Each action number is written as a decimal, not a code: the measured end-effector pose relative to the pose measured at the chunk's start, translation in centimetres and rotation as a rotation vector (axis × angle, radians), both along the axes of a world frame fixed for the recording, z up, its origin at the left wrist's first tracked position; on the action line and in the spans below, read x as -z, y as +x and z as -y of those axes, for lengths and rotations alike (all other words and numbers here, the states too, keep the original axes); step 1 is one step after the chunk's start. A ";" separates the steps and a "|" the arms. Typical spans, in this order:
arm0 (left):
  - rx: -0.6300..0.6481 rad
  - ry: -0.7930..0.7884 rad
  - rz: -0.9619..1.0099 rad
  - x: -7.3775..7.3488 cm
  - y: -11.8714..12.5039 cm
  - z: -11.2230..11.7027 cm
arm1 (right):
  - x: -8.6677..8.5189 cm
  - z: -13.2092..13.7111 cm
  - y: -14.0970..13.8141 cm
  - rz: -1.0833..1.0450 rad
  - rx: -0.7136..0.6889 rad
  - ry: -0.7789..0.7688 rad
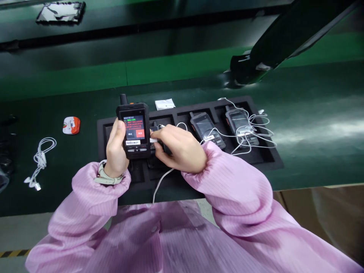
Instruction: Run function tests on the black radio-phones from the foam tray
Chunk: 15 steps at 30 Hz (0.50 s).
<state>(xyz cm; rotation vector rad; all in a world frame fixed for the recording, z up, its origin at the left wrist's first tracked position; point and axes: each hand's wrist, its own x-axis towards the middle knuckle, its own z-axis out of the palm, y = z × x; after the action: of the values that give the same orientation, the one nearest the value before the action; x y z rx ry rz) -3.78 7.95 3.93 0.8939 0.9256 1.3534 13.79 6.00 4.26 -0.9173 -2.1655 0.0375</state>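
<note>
My left hand [116, 146] is closed round a black two-way radio [133, 149], held upright with its stubby antenna at the top left. Its lit screen shows coloured text, with a grey and a red button below. At the radio's right side, my right hand [178, 146] pinches a white cable plug [153, 140]. Whether the plug sits inside the radio's socket I cannot tell. From under that hand a white cable [160, 182] runs down over the table's front edge. Another radio, in the tray behind my right fingers, is mostly hidden.
A black compartment tray [267, 157] lies beneath my hands. In its right part rest a radio [206, 127] and another radio [239, 119] under tangled white earphone cables [256, 131]. Leftward are a coiled white cable [40, 159] and a red-white packet [71, 125]. A dark post [270, 49] stands behind.
</note>
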 end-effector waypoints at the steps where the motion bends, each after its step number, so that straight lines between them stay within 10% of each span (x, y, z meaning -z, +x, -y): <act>1: -0.007 -0.003 0.004 -0.1 0.0 0.0 | 0.1 0.0 -0.1 0.025 0.013 0.028; 15: 0.010 -0.168 0.055 -1.3 0.1 -0.1 | 0.0 -0.1 0.4 -0.038 0.054 0.052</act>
<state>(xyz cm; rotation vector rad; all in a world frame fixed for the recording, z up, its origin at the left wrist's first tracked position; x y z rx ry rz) -3.64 8.06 5.18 0.7288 0.9762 1.2653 14.22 6.06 4.30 -0.9372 -2.0961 -0.0275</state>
